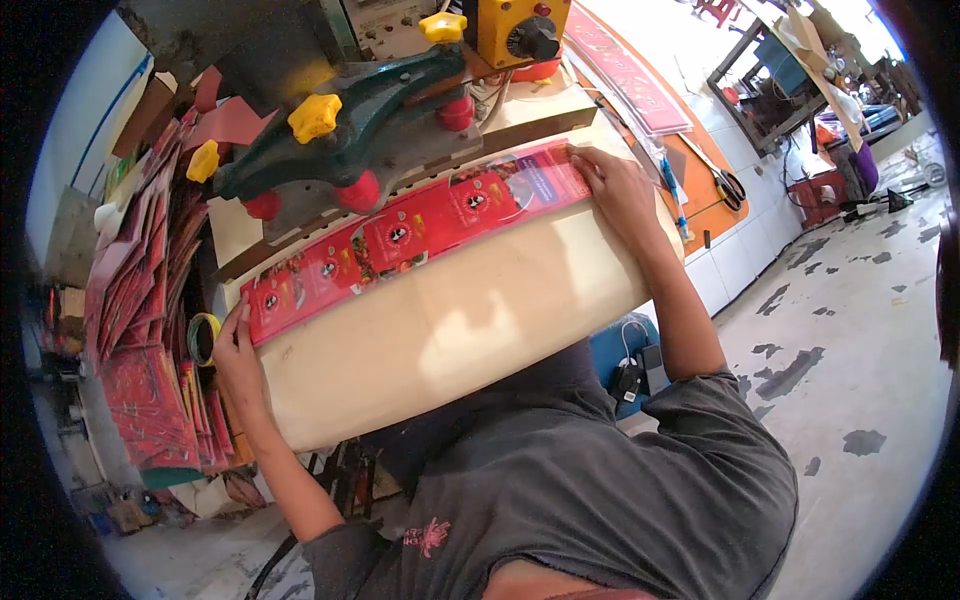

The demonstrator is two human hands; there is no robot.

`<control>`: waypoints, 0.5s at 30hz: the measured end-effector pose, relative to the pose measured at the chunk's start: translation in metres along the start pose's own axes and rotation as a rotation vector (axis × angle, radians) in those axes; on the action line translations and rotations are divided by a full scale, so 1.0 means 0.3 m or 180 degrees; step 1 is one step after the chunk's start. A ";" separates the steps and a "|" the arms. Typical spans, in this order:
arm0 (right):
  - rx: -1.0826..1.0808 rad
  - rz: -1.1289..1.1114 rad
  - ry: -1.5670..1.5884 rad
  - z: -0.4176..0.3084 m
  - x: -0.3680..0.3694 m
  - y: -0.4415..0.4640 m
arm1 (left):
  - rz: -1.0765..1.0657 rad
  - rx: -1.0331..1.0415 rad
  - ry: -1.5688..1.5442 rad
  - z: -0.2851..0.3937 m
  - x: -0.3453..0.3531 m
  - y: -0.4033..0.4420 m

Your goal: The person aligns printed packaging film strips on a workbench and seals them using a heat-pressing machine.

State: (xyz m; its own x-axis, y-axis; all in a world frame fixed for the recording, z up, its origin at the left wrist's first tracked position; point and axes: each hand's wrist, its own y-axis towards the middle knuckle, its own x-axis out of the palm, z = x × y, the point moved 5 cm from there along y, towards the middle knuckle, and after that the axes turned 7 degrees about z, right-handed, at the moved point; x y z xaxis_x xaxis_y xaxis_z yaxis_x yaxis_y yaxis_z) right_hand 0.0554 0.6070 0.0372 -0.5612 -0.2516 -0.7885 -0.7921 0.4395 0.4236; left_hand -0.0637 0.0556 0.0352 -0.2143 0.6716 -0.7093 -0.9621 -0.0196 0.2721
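Note:
A long red printed sheet (432, 222), with food pictures and round logos, lies across the pale cream work board (440, 350). The fingers of my left hand (236, 350) are closed at its left end. At the sheet's far right end, my right hand (618, 195) grips the edge, thumb and fingers bent. The sheet's back edge runs along a metal strip at the foot of a dark green machine clamp (385, 115) with yellow star knobs (315, 117) and red pads (357, 192). What is under the sheet is hidden.
Stacks of red printed sheets (150, 390) stand left, beside a roll of tape (203, 338). A yellow control box (512, 35) sits at the back. On the orange table (708, 170) lie scissors (732, 188) and a blue cutter (674, 187). Chargers (630, 378) rest below the board.

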 end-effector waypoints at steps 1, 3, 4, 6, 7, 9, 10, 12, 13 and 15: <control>-0.0002 0.0031 0.0055 -0.006 -0.004 -0.006 | -0.0011 -0.0023 0.0021 0.003 -0.002 -0.004; 0.0006 0.0005 -0.0003 0.009 0.008 -0.011 | -0.0012 -0.0085 0.0049 0.012 -0.004 -0.010; -0.0001 0.0011 -0.0065 0.016 0.010 -0.006 | 0.0010 -0.0129 0.0057 0.014 -0.003 -0.008; 0.0050 -0.0038 -0.0077 0.025 0.015 -0.005 | 0.0037 -0.0129 0.0058 -0.012 0.000 -0.002; 0.0105 -0.0076 -0.0084 0.029 0.019 0.001 | 0.0070 -0.0116 0.0062 -0.019 0.002 0.004; 0.0099 -0.0051 -0.0075 0.029 0.019 0.003 | 0.0076 -0.0132 0.0048 -0.018 0.005 0.006; 0.0101 -0.0044 -0.0065 0.029 0.020 -0.003 | 0.0070 -0.0159 0.0046 -0.016 0.004 -0.001; 0.0083 -0.0029 -0.0068 0.030 0.021 -0.007 | 0.0096 -0.0174 0.0034 0.012 0.001 -0.012; 0.0066 0.0011 -0.0063 0.029 0.020 -0.003 | 0.0135 -0.0167 0.0019 0.021 -0.002 -0.013; 0.0088 -0.0014 -0.0053 0.031 0.023 0.000 | 0.0150 -0.0109 -0.0018 0.002 0.001 -0.006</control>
State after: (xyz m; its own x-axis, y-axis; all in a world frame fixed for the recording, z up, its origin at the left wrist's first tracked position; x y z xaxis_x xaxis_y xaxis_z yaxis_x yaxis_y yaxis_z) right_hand 0.0539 0.6133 0.0274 -0.5534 -0.2393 -0.7978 -0.7876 0.4620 0.4078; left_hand -0.0618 0.0562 0.0350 -0.2586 0.6735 -0.6925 -0.9561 -0.0764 0.2828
